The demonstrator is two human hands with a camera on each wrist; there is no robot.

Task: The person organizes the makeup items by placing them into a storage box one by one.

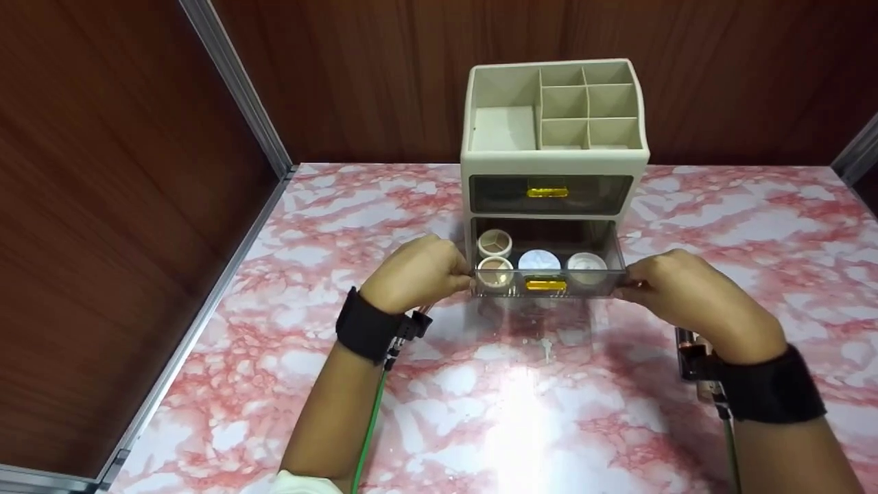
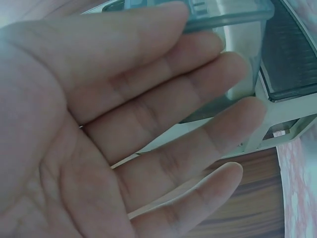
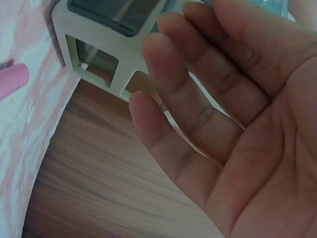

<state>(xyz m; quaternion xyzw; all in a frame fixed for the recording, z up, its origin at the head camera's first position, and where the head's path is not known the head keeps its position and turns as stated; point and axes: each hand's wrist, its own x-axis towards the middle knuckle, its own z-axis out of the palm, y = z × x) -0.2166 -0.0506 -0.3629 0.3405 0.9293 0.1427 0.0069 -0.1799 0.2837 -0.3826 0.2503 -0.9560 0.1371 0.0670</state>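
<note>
A cream desktop organizer (image 1: pixel 555 162) stands at the back of the table, its clear lower drawer (image 1: pixel 507 285) pulled out. Inside the drawer, at the left, are a round three-part palette (image 1: pixel 494 243) and a round compact (image 1: pixel 494 269); two white round containers (image 1: pixel 539 261) (image 1: pixel 587 265) sit beside them. My left hand (image 1: pixel 420 273) pinches the drawer's front left corner between thumb and finger; in the left wrist view the thumb (image 2: pixel 148 29) lies along its edge. At the opposite front corner my right hand (image 1: pixel 693 291) pinches the drawer, its other fingers (image 3: pixel 168 64) extended along the side.
Above is the upper drawer (image 1: pixel 501 194), shut, with a yellow handle. Compartments (image 1: pixel 506 127) top the organizer. Partly hidden under the right wrist are small dark and copper-coloured items (image 1: pixel 684 337). A pink cylindrical thing (image 3: pixel 12 80) shows in the right wrist view. Wood panels (image 1: pixel 343 82) enclose the table.
</note>
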